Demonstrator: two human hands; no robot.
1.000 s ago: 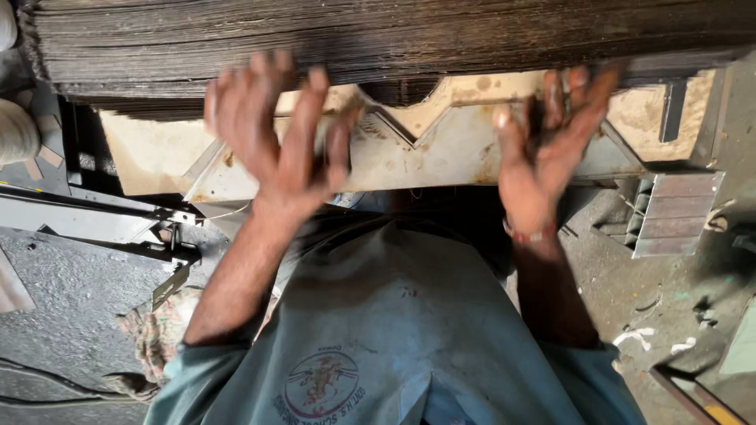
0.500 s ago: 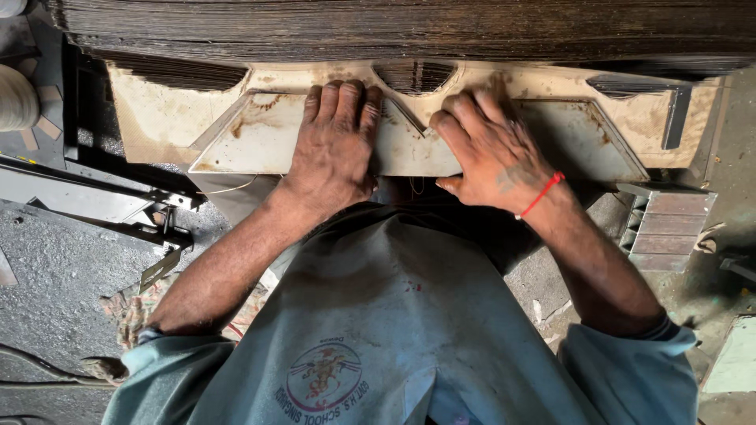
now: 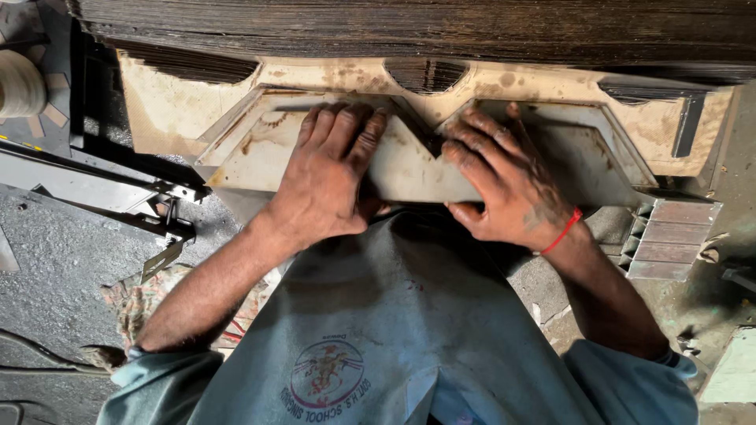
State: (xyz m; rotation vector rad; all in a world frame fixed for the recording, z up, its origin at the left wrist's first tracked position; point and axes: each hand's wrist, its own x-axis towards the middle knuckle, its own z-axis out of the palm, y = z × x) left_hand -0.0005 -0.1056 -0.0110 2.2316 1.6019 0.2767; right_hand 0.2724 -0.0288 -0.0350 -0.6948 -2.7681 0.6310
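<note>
A pale, rust-stained metal sheet (image 3: pixel 409 169) with a V-shaped notch in its far edge lies on top of similar cut-out sheets (image 3: pixel 165 110) in front of me. My left hand (image 3: pixel 327 185) rests palm down on the sheet's left half, its thumb tucked at the near edge. On the right half lies my right hand (image 3: pixel 504 181), fingers spread, thumb hooked on the near edge; a red thread circles that wrist. My blue-grey shirt (image 3: pixel 394 315) fills the lower view.
A dark, tall stack of thin sheets (image 3: pixel 394 31) runs across the back. Grey metal rails and a bracket (image 3: pixel 102 193) lie at left, beside a pale spool (image 3: pixel 20 83). A ribbed grey block (image 3: pixel 669 236) sits at right. Patterned cloth (image 3: pixel 134 299) lies on the grey floor.
A second ago both hands were raised with fingers spread. They came down onto the notched sheet and now lie on it, fingers a little further forward.
</note>
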